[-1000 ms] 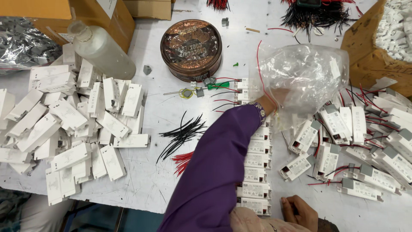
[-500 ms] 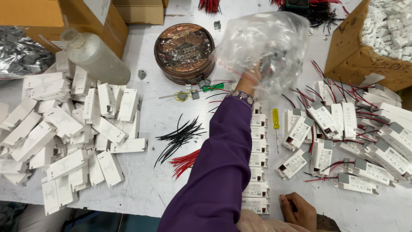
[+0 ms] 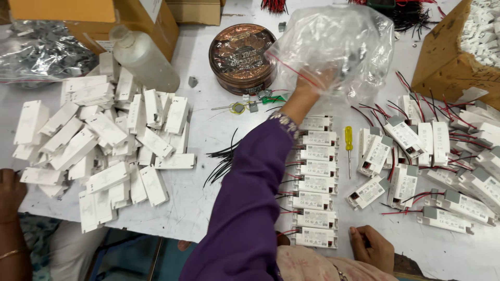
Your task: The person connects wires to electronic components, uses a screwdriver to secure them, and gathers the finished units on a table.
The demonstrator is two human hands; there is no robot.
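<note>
Toward the far edge of the bench point(image 3: 208, 130), the left hand point(image 3: 312, 86) is gripping a clear, crinkled plastic bag point(image 3: 333, 44), fingers closed into its gathered film, and lifting it just beside the round coppery tin point(image 3: 242, 57); what is sitting inside the bag is hard to make out, perhaps thin wires. Near the front edge the right hand point(image 3: 372, 250) is resting with fingers loosely curled, pinching nothing that I can see.

Slack, slippery film could be sliding out of that grip, or the mouth could be gaping and spilling onto the neat column of white rectangular modules point(image 3: 315, 182) running toward the front edge; a swinging bag could also be knocking the frosted plastic bottle point(image 3: 143, 57) lying near the far left corner, or snagging the red and black leads point(image 3: 416, 109) of the wired modules on the right side. The yellow-handled screwdriver point(image 3: 348, 145) is lying between the two groups, slim and ready to roll; the loose heap of matt white casings point(image 3: 104, 145) on the left is already sitting untidily.
</note>
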